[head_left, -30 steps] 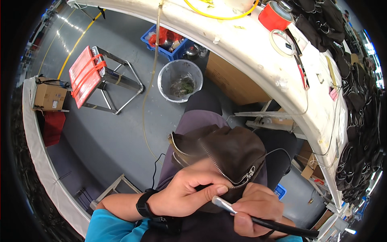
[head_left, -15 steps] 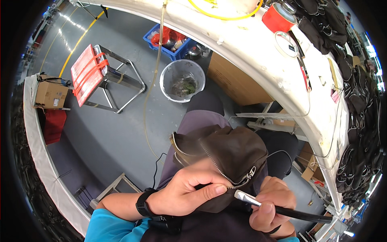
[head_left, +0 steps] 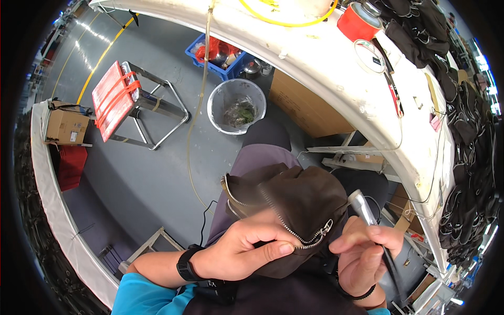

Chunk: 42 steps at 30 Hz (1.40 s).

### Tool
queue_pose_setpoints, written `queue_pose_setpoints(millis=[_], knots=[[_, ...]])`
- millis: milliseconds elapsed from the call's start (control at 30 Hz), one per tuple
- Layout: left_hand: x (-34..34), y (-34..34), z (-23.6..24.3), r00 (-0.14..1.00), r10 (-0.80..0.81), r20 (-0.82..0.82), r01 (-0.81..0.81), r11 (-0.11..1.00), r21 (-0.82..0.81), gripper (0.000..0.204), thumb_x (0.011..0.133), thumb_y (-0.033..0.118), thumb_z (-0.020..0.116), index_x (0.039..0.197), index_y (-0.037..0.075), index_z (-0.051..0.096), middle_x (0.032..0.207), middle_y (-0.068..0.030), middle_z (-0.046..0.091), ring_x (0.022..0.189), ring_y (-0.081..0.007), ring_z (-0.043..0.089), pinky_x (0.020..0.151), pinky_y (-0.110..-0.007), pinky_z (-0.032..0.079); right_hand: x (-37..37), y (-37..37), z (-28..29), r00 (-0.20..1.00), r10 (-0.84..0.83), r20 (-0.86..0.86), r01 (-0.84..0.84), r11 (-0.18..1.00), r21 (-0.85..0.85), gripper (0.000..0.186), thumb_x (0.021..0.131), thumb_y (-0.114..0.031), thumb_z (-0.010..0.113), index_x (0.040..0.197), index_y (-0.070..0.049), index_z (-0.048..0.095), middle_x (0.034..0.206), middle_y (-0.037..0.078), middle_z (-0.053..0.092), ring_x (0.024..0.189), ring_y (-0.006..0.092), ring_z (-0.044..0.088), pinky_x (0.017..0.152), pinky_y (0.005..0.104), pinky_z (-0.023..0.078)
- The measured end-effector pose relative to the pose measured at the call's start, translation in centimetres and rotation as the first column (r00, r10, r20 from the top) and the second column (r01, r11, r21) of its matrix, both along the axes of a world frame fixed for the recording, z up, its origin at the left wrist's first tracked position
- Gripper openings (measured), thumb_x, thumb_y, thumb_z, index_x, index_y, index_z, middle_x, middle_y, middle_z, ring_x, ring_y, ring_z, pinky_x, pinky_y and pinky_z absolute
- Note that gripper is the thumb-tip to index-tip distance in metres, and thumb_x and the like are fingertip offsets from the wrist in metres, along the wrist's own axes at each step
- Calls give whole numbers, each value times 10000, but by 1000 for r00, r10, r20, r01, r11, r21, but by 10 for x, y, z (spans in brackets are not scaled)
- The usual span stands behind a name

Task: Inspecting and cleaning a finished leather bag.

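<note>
A dark brown zippered bag (head_left: pixel 310 189) rests on my lap with its zip partly undone. My left hand (head_left: pixel 239 254) is closed on the bag's near edge, thumb laid on top beside the metal zip teeth and the other fingers inside the opening. The silver zip pull (head_left: pixel 326 227) sits at the bag's right corner. In my right hand (head_left: pixel 362 257) is a flat brush (head_left: pixel 364 205) with a black handle and a silver ferrule. It is held between thumb and fingers, pale tip up, apart from the bag on its right side.
A white-covered table (head_left: pixel 336 68) curves along the far and right side, bearing a red tape roll (head_left: pixel 359 22) and a heap of black straps and pouches (head_left: pixel 464 157). On the floor stand a lined bin (head_left: pixel 236 107), a blue crate (head_left: pixel 228 73) and a red-topped stool (head_left: pixel 113 102).
My right hand has drawn the brush away from the zip edge, to the right and up, and tilted it upright. My left hand stays in place on the bag.
</note>
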State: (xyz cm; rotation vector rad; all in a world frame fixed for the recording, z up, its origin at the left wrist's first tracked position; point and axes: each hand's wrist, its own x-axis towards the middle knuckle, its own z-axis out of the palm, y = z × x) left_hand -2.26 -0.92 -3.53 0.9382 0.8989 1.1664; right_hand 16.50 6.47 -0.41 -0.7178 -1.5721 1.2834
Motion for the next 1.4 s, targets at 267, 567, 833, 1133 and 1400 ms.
queue_pose_setpoints(millis=[267, 567, 833, 1133, 1400], knots=[[-1, 4, 1, 1000, -16, -3, 16, 1000, -7, 169, 950, 103, 573, 1042, -11, 657, 913, -68, 646, 846, -124, 592, 758, -262, 460, 8, 16, 3, 942, 171, 289, -217, 967, 134, 404, 688, -86, 804, 1045, -40, 621, 878, 93, 697, 685, 206, 593, 684, 294, 418], [-7, 2, 2, 989, 44, -142, -30, 995, 95, 139, 802, 19, 695, 941, 26, 693, 873, -55, 615, 803, -145, 579, 722, -273, 458, 21, 25, 0, 912, -68, 405, 40, 996, 76, 302, 695, 129, 507, 934, -45, 571, 769, 69, 615, 671, 190, 537, 616, 291, 421], [-9, 0, 5, 992, 30, -120, -22, 998, 64, 193, 794, -29, 621, 972, 17, 680, 913, -67, 602, 832, -148, 555, 769, -263, 435, 57, 150, 15, 564, -337, 754, -231, 812, 536, 315, 761, 96, 555, 1049, -26, 593, 816, 143, 562, 768, 303, 553, 716, 367, 455], [-11, 6, 9, 994, 34, -106, -23, 995, 96, 225, 811, -71, 553, 988, 11, 663, 942, -74, 612, 856, -163, 564, 787, -281, 435, 99, 285, -11, 261, -532, 806, -367, 717, 592, 579, 753, 142, 450, 1269, -96, 555, 1062, 166, 557, 965, 338, 535, 874, 411, 427], [-10, 8, 12, 953, 54, -297, 9, 978, 208, 167, 773, 63, 730, 926, 42, 666, 892, -36, 607, 828, -176, 582, 734, -328, 413, 12, 69, 36, 651, 434, 623, -591, 804, 58, 225, 725, -164, 774, 915, -93, 677, 942, 39, 591, 830, 237, 566, 733, 340, 455]])
